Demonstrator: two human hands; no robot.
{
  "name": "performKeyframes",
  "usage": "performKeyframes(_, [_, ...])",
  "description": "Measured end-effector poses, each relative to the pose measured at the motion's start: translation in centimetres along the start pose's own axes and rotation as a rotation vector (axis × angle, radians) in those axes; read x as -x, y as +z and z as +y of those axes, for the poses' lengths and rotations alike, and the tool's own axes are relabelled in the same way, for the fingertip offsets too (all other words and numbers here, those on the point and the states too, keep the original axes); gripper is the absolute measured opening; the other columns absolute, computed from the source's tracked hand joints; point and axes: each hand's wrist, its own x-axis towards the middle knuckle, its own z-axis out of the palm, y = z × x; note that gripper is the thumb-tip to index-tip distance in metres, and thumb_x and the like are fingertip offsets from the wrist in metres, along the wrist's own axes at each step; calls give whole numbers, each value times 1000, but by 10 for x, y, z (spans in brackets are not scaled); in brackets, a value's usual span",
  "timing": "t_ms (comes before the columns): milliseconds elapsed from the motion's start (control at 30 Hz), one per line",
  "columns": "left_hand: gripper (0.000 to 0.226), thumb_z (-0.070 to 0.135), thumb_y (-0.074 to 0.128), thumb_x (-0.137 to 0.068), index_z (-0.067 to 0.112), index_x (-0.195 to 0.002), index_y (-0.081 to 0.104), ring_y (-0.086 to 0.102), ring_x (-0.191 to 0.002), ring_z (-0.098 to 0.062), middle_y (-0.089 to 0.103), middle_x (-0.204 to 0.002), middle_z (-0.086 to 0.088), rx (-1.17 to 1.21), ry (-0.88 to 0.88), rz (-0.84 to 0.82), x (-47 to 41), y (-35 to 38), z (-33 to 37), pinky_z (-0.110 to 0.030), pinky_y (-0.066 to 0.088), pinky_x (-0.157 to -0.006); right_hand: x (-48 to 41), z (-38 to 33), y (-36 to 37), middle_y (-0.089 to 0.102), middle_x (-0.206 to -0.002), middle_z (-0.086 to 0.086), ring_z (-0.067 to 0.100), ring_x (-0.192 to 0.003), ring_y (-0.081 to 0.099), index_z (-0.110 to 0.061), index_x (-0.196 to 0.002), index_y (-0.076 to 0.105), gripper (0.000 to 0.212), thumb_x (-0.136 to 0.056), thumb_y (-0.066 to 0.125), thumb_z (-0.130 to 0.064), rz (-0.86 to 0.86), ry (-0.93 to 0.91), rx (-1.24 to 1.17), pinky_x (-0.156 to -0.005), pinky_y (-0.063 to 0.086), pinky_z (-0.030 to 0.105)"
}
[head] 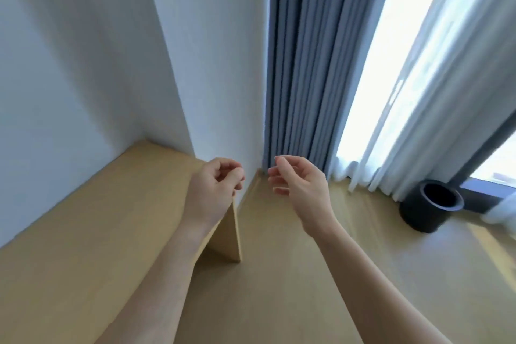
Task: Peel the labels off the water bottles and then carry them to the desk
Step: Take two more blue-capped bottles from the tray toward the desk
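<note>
No water bottle and no label show in this view. My left hand (215,184) hovers over the right end of a light wooden desk (92,220), its fingers curled in with nothing visible between them. My right hand (298,184) floats beside it, over the floor, fingers loosely apart and holding nothing. The two hands are a short gap apart, near the room's corner.
The desk's side panel (236,234) drops to the wooden floor (279,274) below my left wrist. White walls meet behind the desk. A grey curtain (301,64) and sheer white curtain (435,98) hang before a bright window. A black cylindrical bin (430,208) stands at right.
</note>
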Motion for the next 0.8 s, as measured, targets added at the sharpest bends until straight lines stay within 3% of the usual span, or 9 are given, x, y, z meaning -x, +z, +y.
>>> performKeyframes(200, [12, 11, 59, -87, 19, -84, 67, 64, -69, -16, 71, -76, -4, 47, 65, -377, 7, 179, 47, -24, 52, -64, 2, 2, -173, 68, -73, -3, 10, -68, 63, -20, -89, 64, 10, -91, 55, -15, 371, 11, -74, -63, 53, 22])
performKeyframes(433, [8, 12, 61, -87, 15, -87, 68, 65, -64, -7, 72, -75, -1, 68, 69, -761, 24, 339, 73, -22, 52, -63, 9, 24, -311, 69, -79, 0, 9, -67, 64, -19, -90, 63, 11, -91, 55, -12, 708, 81, -101, -63, 52, 22])
performKeyframes(633, [14, 7, 61, -86, 18, -80, 69, 63, -59, -7, 71, -64, 4, 119, 48, -951, 5, 472, 89, -24, 52, -62, -33, 31, -415, 68, -76, -2, 7, -66, 63, -21, -88, 62, 16, -90, 53, -8, 900, 111, -91, -61, 52, 20])
performKeyframes(800, [16, 9, 59, -87, 18, -79, 70, 62, -64, -14, 71, -74, -4, 168, 37, -1035, -36, 587, 124, -26, 49, -64, -93, 13, -503, 68, -77, -3, 8, -68, 63, -21, -88, 62, 14, -90, 53, -10, 1022, 132, -100, -62, 52, 20])
